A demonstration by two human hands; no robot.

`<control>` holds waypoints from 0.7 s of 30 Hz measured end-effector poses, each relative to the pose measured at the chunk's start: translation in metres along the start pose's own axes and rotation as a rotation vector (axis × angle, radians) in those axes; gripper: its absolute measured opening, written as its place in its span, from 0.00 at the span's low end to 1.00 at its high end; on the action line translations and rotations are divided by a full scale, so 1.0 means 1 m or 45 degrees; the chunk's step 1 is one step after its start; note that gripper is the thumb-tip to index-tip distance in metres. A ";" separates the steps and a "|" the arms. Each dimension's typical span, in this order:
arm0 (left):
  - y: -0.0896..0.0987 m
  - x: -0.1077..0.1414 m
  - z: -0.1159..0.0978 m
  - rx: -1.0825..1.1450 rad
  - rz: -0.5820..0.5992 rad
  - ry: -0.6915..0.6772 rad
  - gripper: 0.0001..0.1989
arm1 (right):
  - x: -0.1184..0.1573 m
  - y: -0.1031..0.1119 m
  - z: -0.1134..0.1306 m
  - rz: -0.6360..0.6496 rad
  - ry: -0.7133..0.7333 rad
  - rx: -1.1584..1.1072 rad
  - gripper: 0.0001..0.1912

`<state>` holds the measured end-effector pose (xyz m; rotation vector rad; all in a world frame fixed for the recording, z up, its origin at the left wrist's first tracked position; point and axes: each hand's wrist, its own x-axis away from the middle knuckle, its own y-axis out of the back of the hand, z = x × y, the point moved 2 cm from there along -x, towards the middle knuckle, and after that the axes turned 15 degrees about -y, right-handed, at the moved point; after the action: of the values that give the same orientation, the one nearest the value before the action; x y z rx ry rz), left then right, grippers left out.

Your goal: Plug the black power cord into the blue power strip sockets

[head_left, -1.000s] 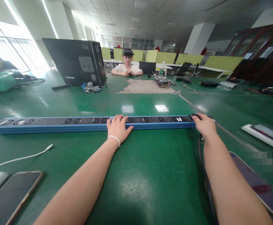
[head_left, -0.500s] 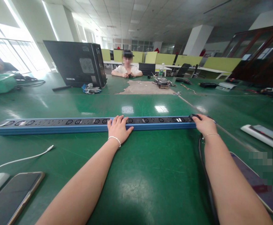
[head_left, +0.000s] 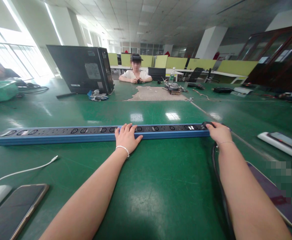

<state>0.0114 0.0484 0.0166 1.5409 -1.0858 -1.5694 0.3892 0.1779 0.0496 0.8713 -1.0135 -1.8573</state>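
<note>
A long blue power strip [head_left: 98,136], its black top lined with several sockets, lies across the green table. My left hand [head_left: 127,136] rests on it near the middle, fingers spread over the top and thumb out along the near side. At the strip's right end my right hand [head_left: 220,133] is closed around a black plug [head_left: 208,125], pressed against the last part of the strip. Whether its prongs sit in a socket is hidden. A black cable [head_left: 217,166] hangs below that hand and runs down beside my right forearm.
Phones lie at the lower left [head_left: 18,210] and lower right [head_left: 273,193], near a white cable [head_left: 25,170] and a white device [head_left: 282,145]. Beyond the strip stand a black computer case [head_left: 80,70], gloves [head_left: 97,95] and a green basket [head_left: 0,91]. A person [head_left: 135,75] sits opposite.
Both hands and the plug stay in place. The left end of the power strip appears very slightly lower and farther right in view.
</note>
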 end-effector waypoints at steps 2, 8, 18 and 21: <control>0.000 0.000 0.000 0.000 -0.006 -0.004 0.26 | 0.003 -0.001 0.003 0.002 -0.087 0.028 0.23; 0.000 0.000 0.000 0.004 -0.023 -0.012 0.27 | 0.002 -0.004 0.010 -0.015 -0.073 0.080 0.22; 0.000 0.000 0.000 -0.001 -0.028 -0.016 0.26 | -0.009 -0.006 0.011 0.034 -0.098 0.141 0.22; 0.000 0.000 0.000 -0.001 -0.017 -0.006 0.26 | 0.002 -0.008 0.009 0.002 -0.103 0.112 0.23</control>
<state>0.0112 0.0487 0.0165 1.5474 -1.0796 -1.5833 0.3782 0.1815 0.0462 0.8521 -1.1530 -1.8708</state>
